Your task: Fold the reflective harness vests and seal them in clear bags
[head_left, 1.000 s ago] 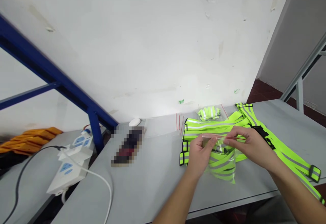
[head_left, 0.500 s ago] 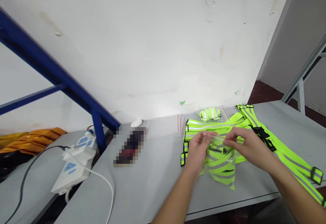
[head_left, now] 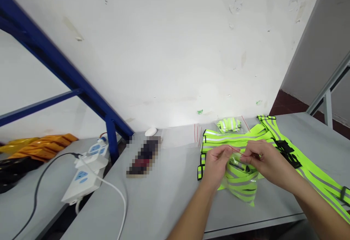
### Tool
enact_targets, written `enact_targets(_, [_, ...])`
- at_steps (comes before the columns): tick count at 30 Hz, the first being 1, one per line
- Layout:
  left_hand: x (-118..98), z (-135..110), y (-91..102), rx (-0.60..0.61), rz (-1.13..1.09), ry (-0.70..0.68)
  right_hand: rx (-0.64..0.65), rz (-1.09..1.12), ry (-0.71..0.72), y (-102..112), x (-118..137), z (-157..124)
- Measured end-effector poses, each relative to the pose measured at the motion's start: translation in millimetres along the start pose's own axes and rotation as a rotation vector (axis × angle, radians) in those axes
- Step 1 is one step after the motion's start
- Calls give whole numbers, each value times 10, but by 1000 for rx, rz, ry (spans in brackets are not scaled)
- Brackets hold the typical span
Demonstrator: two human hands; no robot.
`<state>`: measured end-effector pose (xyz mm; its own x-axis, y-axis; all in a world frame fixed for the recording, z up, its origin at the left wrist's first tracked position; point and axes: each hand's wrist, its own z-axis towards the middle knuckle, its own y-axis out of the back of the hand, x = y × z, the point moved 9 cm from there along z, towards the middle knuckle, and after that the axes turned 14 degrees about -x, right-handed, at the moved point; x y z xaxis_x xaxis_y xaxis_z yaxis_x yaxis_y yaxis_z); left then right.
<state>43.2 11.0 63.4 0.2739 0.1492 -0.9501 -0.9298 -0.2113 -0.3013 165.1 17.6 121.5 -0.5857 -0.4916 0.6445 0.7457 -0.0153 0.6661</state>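
Note:
Both hands pinch the red-lined top edge of a clear zip-lock bag (head_left: 242,187), which holds a folded neon-yellow reflective strap with grey stripes. My left hand (head_left: 218,163) grips the left end of the seal, fingers closed. On the seal's right part, my right hand (head_left: 261,158) is closed too, thumb against the fingers. The bag hangs below them, over the front part of the table. Behind and to the right of the hands lie more reflective straps (head_left: 308,170) with black buckles (head_left: 286,150).
A packed bag of strap (head_left: 229,124) lies by the wall. Flat clear zip bags (head_left: 179,136) lie left of the straps, near a white oval object (head_left: 150,132) and a blurred-out item (head_left: 143,158). Power strips (head_left: 84,178) with cables and a blue frame (head_left: 111,138) stand left.
My hands have drawn closer together along the bag's top edge, and the seal now bends between them. The whole view has shifted slightly.

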Motion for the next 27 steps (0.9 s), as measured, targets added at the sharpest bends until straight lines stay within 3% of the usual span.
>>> enact_targets(3, [-73, 15, 80, -77, 18, -86, 50, 47, -105, -66, -89, -13])
enact_targets(5, [-58, 36, 129, -111, 14, -48, 86, 36, -140, -79, -120, -36])
enact_targets(9, [-129, 20, 51, 20, 62, -53, 2, -8, -112, 48, -117, -76])
enact_targets(11, [-249, -21, 71, -3, 154, -190, -87, 49, -143, 129, -161, -76])
enact_targets(15, [-600, -266, 217, -281, 379, -682, -279, 266, -313, 190, -416, 85])
enact_targets(17, [-742, -420, 152, -308, 458, -923, -355, 410, -374, 128, -577, 271])
enact_targets(19, [-807, -414, 14, -266, 557, -1025, -430, 533, -399, 32, -760, 491])
enact_targets(21, [-794, -193, -153, -209, 685, -975, -479, 448, -433, -71, -996, 672])
enact_targets(23, [-700, 176, -316, -167, 813, -845, -463, 375, -451, -189, -1216, 798])
enact_targets(27, [-207, 952, -551, -68, 1108, -510, -485, 170, -466, -165, -1531, 839])
